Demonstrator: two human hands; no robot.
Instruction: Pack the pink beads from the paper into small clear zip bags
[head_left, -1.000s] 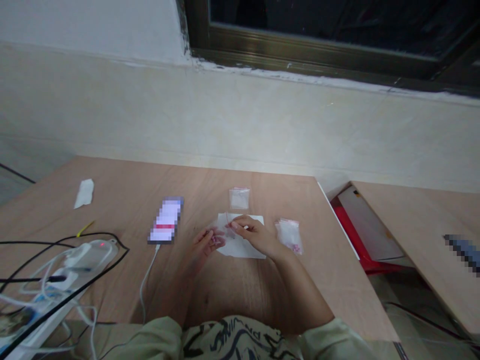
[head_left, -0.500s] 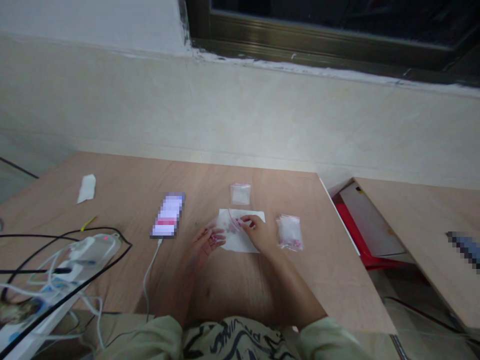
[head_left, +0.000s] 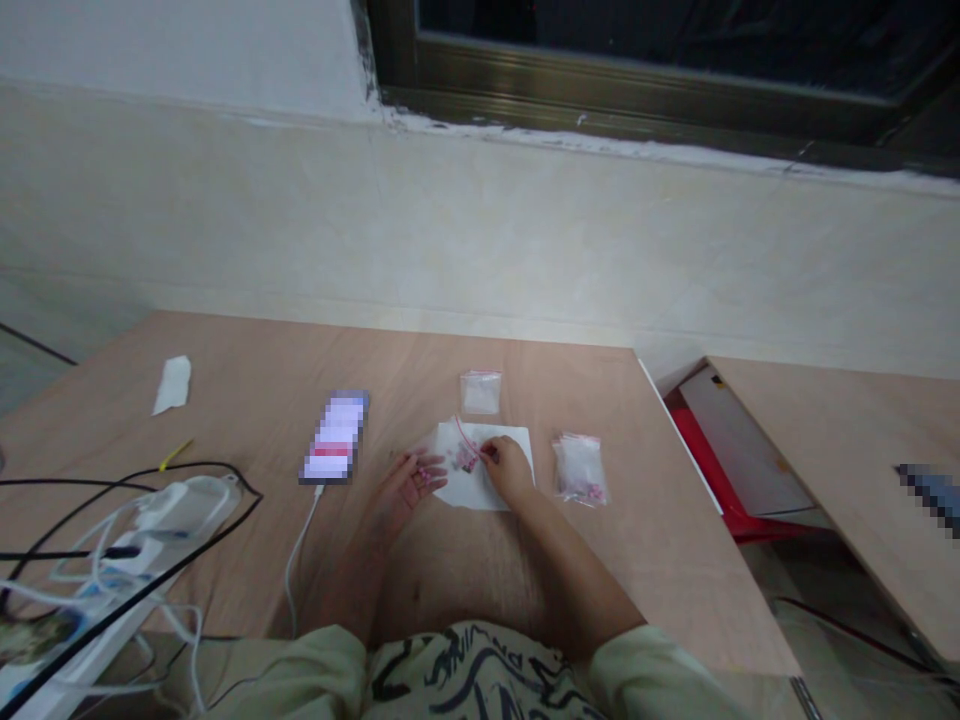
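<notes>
My left hand (head_left: 409, 482) is turned palm up, its fingers loosely curled around a few small pink pieces (head_left: 424, 477). Beside it, over a white sheet of paper (head_left: 472, 492), my right hand (head_left: 508, 468) pinches the red-edged mouth of a small clear zip bag (head_left: 466, 450). More pink pieces show in or under this bag; which of the two I cannot tell. The pinching fingertips partly hide the bag's right end.
Behind the paper lies a clear zip bag stack (head_left: 481, 392). To the right are filled zip bags (head_left: 580, 468) with pink pieces. A charging phone (head_left: 335, 438), a power strip (head_left: 172, 510) with tangled cables and a white scrap (head_left: 173, 384) lie left.
The right hand has shifted slightly, its fingertips now lower at the bag's mouth, and the pink pieces by the bag show more clearly. My left hand stays nearly in place.
</notes>
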